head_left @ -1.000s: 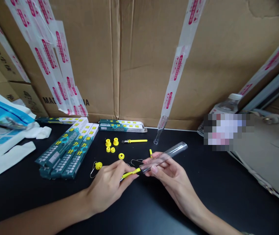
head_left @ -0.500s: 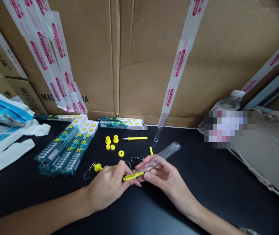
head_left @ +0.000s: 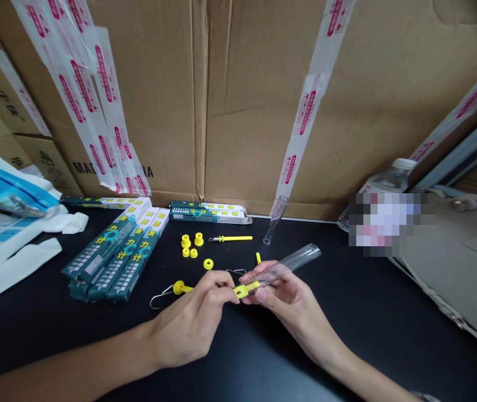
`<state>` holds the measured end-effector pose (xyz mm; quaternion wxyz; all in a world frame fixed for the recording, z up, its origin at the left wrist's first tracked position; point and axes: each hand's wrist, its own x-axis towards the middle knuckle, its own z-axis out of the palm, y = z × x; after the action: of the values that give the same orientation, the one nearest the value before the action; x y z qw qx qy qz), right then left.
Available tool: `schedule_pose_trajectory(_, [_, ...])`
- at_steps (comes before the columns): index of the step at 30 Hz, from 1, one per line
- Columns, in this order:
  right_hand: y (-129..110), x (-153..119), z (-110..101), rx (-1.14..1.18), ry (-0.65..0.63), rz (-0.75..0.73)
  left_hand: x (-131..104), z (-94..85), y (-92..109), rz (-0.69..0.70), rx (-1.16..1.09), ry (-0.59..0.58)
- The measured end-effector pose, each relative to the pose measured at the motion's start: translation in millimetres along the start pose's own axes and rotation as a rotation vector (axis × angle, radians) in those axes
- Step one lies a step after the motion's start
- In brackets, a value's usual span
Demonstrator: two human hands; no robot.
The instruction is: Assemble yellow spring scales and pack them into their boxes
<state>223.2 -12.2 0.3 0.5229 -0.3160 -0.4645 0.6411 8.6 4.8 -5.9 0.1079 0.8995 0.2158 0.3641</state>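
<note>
The tube (head_left: 299, 258) is clear, colourless and slender, with light glinting along its wall and an open far end. At its near end is a yellow piece (head_left: 243, 291), a flat tab with a dark hole and a narrower stem; whether the stem sits inside the tube or in front of it I cannot tell. Both are held above the worktop (head_left: 242, 357), near its middle. The right grip (head_left: 290, 298) is closed round the tube's near half; the left grip (head_left: 198, 312) pinches the tab between thumb and fingers. A yellow knob (head_left: 178, 287) with a wire hook (head_left: 158, 297) shows beside the left grip, its stem passing out of sight behind it.

The worktop is matt black. On it lie yellow caps (head_left: 186, 241), a ring (head_left: 208, 268), a yellow rod (head_left: 238, 238) and, to the left, green-and-white boxes (head_left: 112, 251). Taped cardboard (head_left: 255, 139) walls the back, with a second tube (head_left: 274, 220) at its foot. A bottle (head_left: 389, 181) and a pale bag (head_left: 459, 273) stand at the right.

The tube's long axis slants from the hands up to the right, its open end pointing away from the person; the yellow piece follows nearly the same line.
</note>
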Motion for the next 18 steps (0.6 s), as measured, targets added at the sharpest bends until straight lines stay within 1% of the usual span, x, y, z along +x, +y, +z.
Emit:
schedule_pose_trajectory(4, [0.1,-1.6,0.0,-0.004,-0.013,-0.006,1.3,2.0,1.6,-0.071,-0.024,0.073])
schedule_pose_trajectory(8, [0.0,-1.6,-0.1,0.028,-0.009,0.04,4.3,1.9,1.4,-0.267,-0.028,0.122])
schedule_pose_trajectory(11, [0.0,-0.3,-0.6,0.04,0.025,0.048,6.0,0.6,-0.4,-0.402,-0.066,0.079])
schedule_pose_trajectory(13, [0.0,0.3,-0.7,0.026,0.038,0.039,6.8,-0.1,-0.9,-0.448,-0.071,0.031])
schedule_pose_trajectory(15, [-0.5,0.5,-0.2,-0.004,0.054,0.028,7.0,-0.5,-0.3,-0.446,-0.046,-0.006])
schedule_pose_trajectory(18, [-2.6,0.6,2.2,-0.054,0.091,0.002,5.6,-1.2,1.8,-0.33,0.02,-0.044])
